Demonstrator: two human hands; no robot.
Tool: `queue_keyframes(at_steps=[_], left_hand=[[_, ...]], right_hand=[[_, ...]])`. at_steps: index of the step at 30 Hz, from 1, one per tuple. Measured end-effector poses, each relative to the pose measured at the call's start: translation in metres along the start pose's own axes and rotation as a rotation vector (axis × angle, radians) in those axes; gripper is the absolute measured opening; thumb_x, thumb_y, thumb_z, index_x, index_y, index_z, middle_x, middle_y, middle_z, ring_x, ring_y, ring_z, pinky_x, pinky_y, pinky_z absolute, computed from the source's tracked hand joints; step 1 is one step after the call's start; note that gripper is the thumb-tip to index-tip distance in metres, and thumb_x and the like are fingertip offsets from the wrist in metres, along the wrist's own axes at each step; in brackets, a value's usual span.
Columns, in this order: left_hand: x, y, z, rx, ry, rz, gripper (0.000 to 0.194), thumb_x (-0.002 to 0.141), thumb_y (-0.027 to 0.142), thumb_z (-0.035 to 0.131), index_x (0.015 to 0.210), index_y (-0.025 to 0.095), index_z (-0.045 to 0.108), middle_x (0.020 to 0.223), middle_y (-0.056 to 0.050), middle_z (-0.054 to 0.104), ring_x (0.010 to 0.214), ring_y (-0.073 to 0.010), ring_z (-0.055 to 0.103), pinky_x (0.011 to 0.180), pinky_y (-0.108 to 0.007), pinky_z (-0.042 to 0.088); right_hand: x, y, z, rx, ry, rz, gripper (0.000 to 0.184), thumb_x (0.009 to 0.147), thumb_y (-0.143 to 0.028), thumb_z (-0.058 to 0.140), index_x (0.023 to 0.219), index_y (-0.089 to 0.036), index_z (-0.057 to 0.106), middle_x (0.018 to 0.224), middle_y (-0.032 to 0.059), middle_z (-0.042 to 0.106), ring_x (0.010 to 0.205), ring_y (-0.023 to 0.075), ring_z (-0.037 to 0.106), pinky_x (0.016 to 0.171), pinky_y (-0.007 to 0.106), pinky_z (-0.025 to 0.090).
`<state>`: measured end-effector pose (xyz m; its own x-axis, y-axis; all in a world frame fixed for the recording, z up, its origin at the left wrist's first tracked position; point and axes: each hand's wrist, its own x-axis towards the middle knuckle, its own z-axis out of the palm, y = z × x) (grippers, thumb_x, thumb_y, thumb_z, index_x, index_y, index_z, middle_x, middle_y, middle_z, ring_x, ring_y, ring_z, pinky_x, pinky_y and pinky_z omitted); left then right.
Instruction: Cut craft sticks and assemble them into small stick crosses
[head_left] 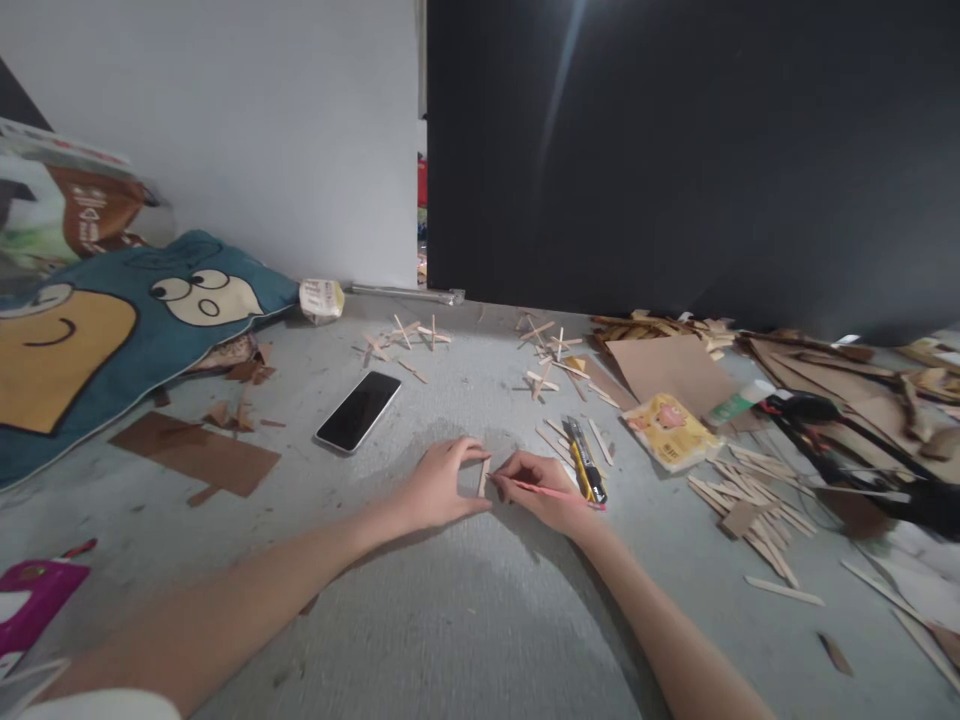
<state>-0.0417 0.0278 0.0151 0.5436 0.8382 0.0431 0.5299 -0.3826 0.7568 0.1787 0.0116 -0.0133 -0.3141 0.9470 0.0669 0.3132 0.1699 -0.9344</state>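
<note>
My left hand rests on the grey tabletop, thumb and fingers closed at the two ends of a short wooden craft stick. In my right hand is a slim pink-red pencil, its tip at the stick's right side. Just beyond the right hand lies a yellow and black utility knife, with loose craft sticks beside it. To the left of my left hand, farther back, a phone lies with a dark screen.
Small crossed-stick pieces stand farther back. A yellow packet, a stick pile, a glue stick and cardboard are on the right. Brown cardboard and a blue cartoon cushion lie left. A dark panel rises behind.
</note>
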Motion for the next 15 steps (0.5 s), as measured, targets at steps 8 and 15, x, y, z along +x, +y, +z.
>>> queue_keyframes(at_steps=[8,15], left_hand=[[0.0018,-0.0046,0.0029,-0.017,0.010,0.007,0.066,0.071,0.027,0.088,0.128,0.024,0.055,0.140,-0.013,0.067,0.138,-0.0354,0.057,0.114,-0.052,0.041],[0.0025,-0.0083,0.0043,-0.017,0.019,0.032,0.069,0.070,0.028,0.089,0.130,0.024,0.053,0.140,-0.013,0.067,0.137,-0.0353,0.058,0.113,-0.052,0.041]], right_hand=[[0.0002,0.0003,0.0008,0.009,-0.007,0.026,0.029,0.087,-0.047,0.069,0.076,-0.020,0.065,0.065,0.0013,0.066,0.056,0.0134,0.052,0.054,0.026,0.039],[0.0009,0.0012,0.0004,0.034,-0.027,0.048,0.030,0.084,-0.047,0.071,0.074,-0.021,0.062,0.066,0.0004,0.064,0.059,0.0135,0.053,0.056,0.026,0.038]])
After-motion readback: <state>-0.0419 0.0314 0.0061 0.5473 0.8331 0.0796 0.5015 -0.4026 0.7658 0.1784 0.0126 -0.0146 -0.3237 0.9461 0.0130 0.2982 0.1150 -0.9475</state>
